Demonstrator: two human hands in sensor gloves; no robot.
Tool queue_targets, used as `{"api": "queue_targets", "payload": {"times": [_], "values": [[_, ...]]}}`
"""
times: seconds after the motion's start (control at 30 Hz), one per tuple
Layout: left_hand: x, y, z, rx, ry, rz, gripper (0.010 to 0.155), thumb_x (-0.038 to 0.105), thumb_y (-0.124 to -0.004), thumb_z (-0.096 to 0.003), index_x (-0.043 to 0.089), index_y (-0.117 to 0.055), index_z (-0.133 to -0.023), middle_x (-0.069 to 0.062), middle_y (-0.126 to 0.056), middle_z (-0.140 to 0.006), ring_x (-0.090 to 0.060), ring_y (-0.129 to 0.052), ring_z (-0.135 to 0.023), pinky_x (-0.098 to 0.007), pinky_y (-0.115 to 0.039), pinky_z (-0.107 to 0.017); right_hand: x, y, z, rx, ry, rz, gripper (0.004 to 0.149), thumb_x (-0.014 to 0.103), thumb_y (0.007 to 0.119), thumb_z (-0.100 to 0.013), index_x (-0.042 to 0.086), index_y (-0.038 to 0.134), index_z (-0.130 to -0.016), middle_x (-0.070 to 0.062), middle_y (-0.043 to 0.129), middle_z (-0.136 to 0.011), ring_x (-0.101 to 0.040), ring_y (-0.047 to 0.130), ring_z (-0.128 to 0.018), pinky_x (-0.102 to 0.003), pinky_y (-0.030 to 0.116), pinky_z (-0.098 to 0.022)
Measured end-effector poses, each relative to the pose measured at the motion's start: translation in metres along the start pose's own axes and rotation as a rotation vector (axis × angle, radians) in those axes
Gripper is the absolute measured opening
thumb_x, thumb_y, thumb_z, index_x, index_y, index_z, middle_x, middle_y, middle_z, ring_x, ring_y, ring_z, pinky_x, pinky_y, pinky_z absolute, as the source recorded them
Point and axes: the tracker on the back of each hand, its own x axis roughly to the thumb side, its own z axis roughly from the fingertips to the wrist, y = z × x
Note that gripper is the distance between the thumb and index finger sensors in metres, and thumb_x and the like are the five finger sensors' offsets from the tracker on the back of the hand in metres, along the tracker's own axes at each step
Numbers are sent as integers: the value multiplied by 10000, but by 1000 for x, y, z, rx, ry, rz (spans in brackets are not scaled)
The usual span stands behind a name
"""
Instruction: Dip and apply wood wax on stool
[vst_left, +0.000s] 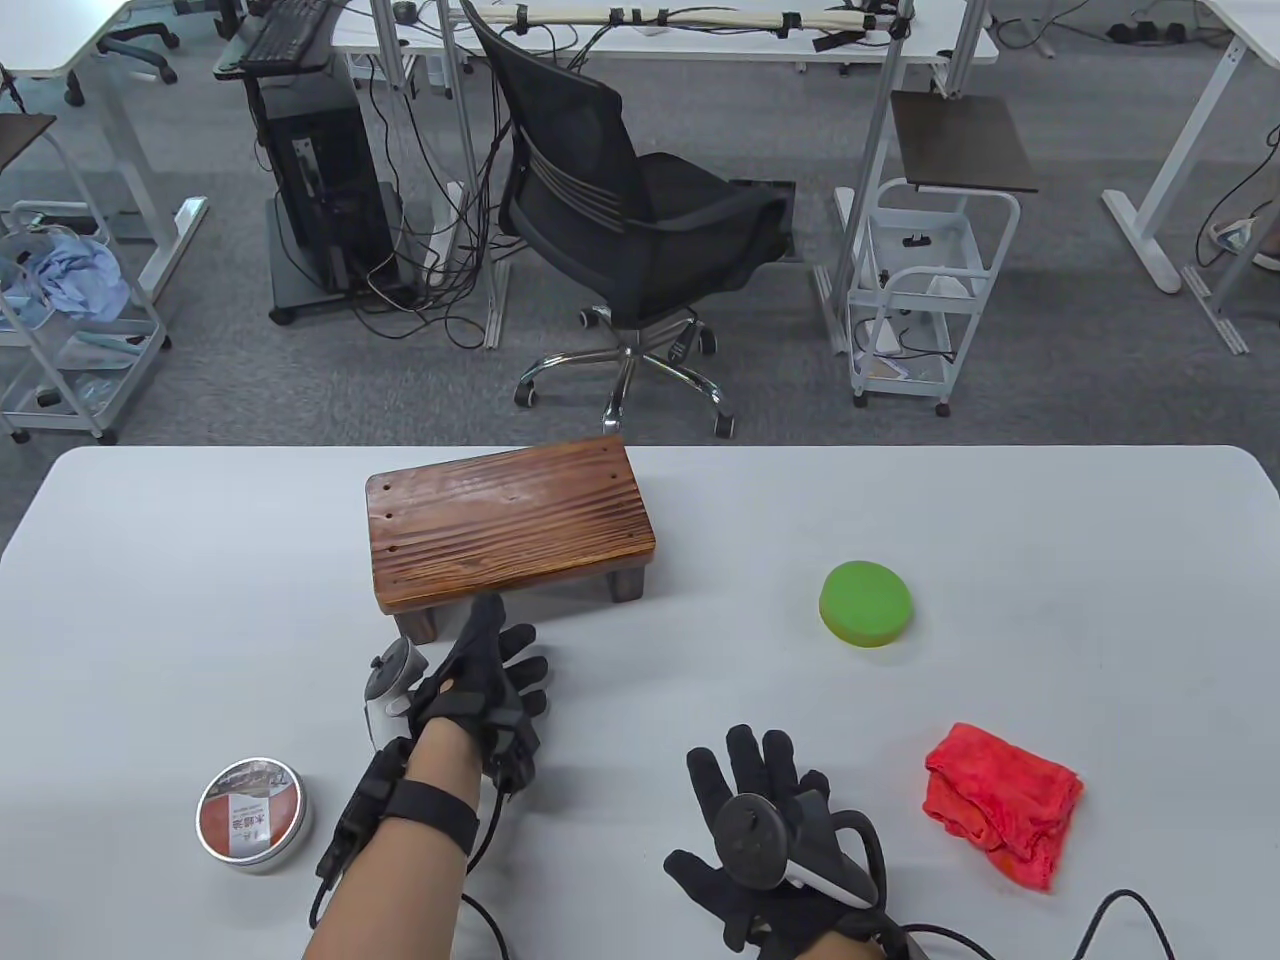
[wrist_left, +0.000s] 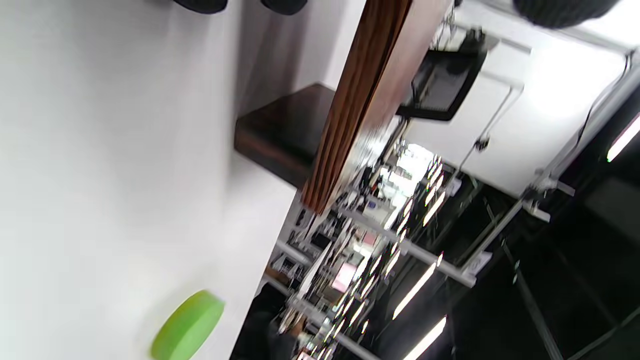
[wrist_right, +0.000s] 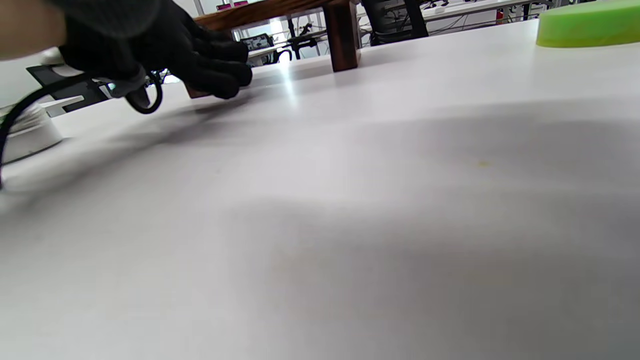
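Hands at rest over the white table (vst_left: 200, 600), as I read them from the remote station. My left hand (vst_left: 490, 690), in a black sensor glove, reaches forward with its fingers straight and spread, empty, the longest fingertip just short of the near edge of the low brown wooden stool (vst_left: 508, 520); whether it touches the wood I cannot tell. My right hand (vst_left: 770, 840), also gloved, lies flat and palm down near the bottom edge, fingers extended and slightly fanned, holding nothing. The stool stands upright on its dark legs at the table's centre, slatted top facing up. The round metal tin of wood wax (vst_left: 252, 812), with its red-and-white lid on, sits to the left of my left forearm. A green round sponge pad (vst_left: 866, 604) lies to the right of the stool, well apart from it, and a crumpled red cloth (vst_left: 1000, 800) lies nearer, to the right of my right hand. The left wrist view is blurred and tilted, showing the stool's edge and the sponge.
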Motion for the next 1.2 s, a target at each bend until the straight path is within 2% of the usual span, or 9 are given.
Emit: {"api": "queue_targets", "payload": {"times": [0.1,0.2,0.47,0.7,1.07,1.2], "values": [[-4,6,-7,62,58,49,1117,823,-632,-484,137,-37,-1134,-199,-241,-1222,-590,-323,-1068,-795,-402,-676,-1,1,0,18,-4,-24,953,739,608,-499,240,118,-1147,-215,15,-1149,-558,87,-1034,-815,330,-644],[-8,10,-15,75,61,154,1128,824,-648,-485,142,-28,-1134,-193,-222,-1225,-588,-302,-1075,-778,-419,-691,-1,0,-1,26,-1,-25,953,739,607,-499,241,115,-1147,-215,12,-1148,-559,86,-1034,-815,330,-644],[-4,18,-32,109,31,208,1115,831,-663,-481,165,-70,-1150,-147,-282,-1235,-581,-311,-1073,-753,-440,-715,-3,0,0,35,-4,-40,952,739,607,-500,241,118,-1148,-216,16,-1149,-558,89,-1035,-814,332,-645],[-1,25,-41,101,18,204,1031,815,-659,-488,224,-160,-1169,-89,-363,-1239,-531,-406,-1088,-745,-445,-728,-4,-1,0,54,-9,-64,949,736,606,-503,237,122,-1149,-219,22,-1151,-563,85,-1031,-815,330,-644],[1,26,-43,100,11,201,806,777,-654,-497,368,-418,-1150,37,-578,-1205,-422,-555,-1106,-736,-458,-738,-6,-1,0,67,-5,-78,945,733,605,-505,235,128,-1150,-221,33,-1154,-563,91,-1032,-814,331,-643],[3,25,-41,94,13,215,792,766,-660,-501,376,-427,-1149,47,-616,-1188,-404,-583,-1103,-731,-463,-742,-6,-1,0,80,-2,-82,941,728,606,-507,231,131,-1150,-223,43,-1155,-564,93,-1031,-812,331,-645]]}}
